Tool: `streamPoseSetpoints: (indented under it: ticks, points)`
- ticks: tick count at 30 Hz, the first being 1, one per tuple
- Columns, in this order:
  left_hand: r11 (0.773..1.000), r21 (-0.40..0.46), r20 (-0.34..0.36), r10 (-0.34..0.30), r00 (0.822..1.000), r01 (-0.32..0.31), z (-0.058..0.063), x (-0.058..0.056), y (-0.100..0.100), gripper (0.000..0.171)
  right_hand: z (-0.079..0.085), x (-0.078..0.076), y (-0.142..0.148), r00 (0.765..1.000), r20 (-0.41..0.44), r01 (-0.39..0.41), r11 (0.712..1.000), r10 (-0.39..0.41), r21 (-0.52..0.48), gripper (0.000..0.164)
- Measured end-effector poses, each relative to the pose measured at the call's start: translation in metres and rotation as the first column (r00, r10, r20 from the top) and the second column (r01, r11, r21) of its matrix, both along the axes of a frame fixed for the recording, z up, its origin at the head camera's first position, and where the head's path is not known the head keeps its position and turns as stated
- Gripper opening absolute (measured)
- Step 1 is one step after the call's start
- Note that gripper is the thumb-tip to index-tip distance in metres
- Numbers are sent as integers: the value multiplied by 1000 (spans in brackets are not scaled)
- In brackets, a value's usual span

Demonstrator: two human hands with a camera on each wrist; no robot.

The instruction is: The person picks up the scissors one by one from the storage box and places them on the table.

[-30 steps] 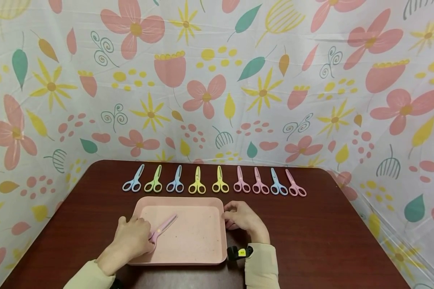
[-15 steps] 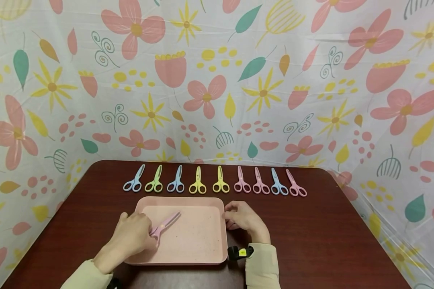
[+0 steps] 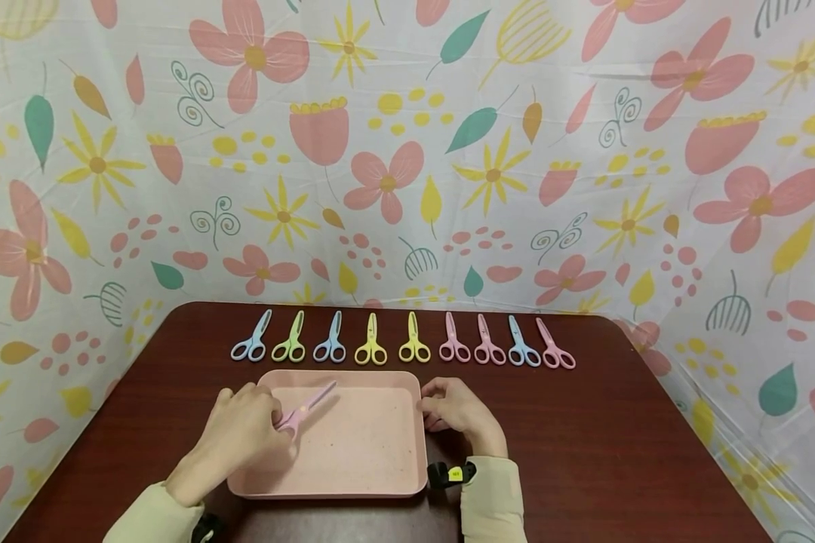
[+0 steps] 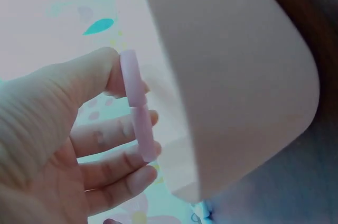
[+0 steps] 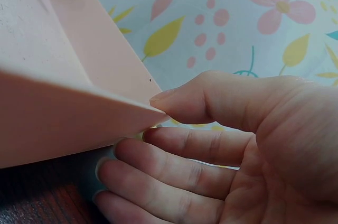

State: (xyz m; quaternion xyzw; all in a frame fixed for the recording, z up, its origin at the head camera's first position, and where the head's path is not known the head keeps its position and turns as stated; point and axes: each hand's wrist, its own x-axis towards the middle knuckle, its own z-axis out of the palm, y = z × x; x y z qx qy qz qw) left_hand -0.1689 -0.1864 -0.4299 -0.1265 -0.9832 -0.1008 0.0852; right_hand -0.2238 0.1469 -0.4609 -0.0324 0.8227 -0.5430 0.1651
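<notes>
My left hand (image 3: 241, 426) pinches a pair of pink-purple scissors (image 3: 302, 412) by the finger loops, over the left part of a pink tray (image 3: 353, 490). The blades point to the far right, and a shadow lies on the tray floor beside them. In the left wrist view, the loops (image 4: 133, 78) sit edge-on between thumb and fingers. At the tray's right side is my right hand (image 3: 463, 413). The right wrist view has its thumb (image 5: 182, 100) on the rim (image 5: 132, 97), with the fingers curled below along the outer wall.
Behind the tray, several scissors stand in a row: blue (image 3: 248, 347), green (image 3: 288, 348), yellow (image 3: 370, 351), pink (image 3: 454, 348) and others. The dark wooden table (image 3: 584, 452) backs onto a flowered cloth (image 3: 407, 151). A black strap (image 3: 448, 475) is at the right wrist.
My left hand has risen and moved slightly left and away from me; the scissors have come up off the tray floor with it. The right hand and the row of scissors stay put.
</notes>
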Motion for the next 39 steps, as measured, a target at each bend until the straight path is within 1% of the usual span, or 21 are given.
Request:
streamPoseSetpoints:
  ticks: [2,6,11,16,19,23,25,28,32,39]
  points:
    - [1000,18,-19,6,1000,-6,2,-2,-2,26,0,0,0,1000,2,0,1000,0,-4,24]
    - [999,35,-83,13,996,-10,6,-7,-9,22,0,0,0,1000,5,-3,1000,3,-12,24]
    - [997,71,-154,36,987,-26,6,-14,-21,20,0,0,0,1000,10,-1,1000,1,-10,23]
    - [992,108,-157,77,985,-60,5,-23,-34,26,-1,-1,0,1000,9,0,1000,0,-8,23]
    - [991,109,-166,92,982,-75,3,-28,-41,29,-2,-1,0,1000,12,-1,1000,1,-7,23]
    - [992,91,-201,109,974,-92,1,-36,-50,33,-2,-1,0,1000,10,-2,1000,2,-2,22]
    - [991,90,-215,116,970,-99,1,-40,-54,32,-1,-1,0,1000,7,-3,1000,3,2,22]
    - [989,99,-212,133,968,-114,2,-46,-60,29,-1,-1,0,1000,6,-3,1000,3,8,22]
    - [984,124,-190,153,970,-131,4,-52,-67,24,-1,-1,0,1000,8,-1,1000,1,12,22]
    - [974,157,-147,187,971,-164,7,-64,-80,23,0,0,0,1000,9,2,1000,-2,11,24]
